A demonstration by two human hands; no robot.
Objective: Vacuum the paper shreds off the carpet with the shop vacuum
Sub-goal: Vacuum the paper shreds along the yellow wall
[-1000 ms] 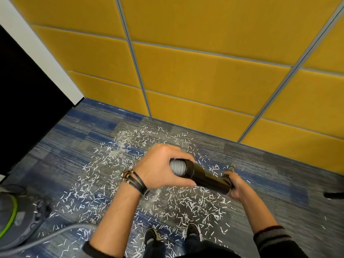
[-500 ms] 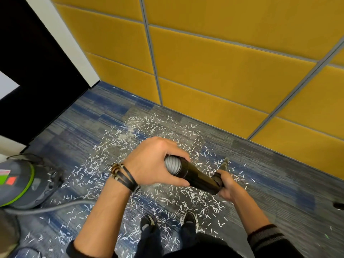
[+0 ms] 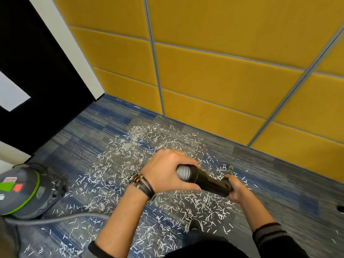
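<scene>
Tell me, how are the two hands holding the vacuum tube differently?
The left hand curls over the top where the grey ribbed hose enters the black tube; the right hand grips the tube's other end. The left wrist wears dark bracelets; the right wrist is bare. Both hold the same tube.

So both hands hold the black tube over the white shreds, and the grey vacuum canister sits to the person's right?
No: the head view shows the grey, green-trimmed vacuum canister on the person's left. Both the left hand and right hand do hold the black plastic tube over white paper shreds.
</scene>
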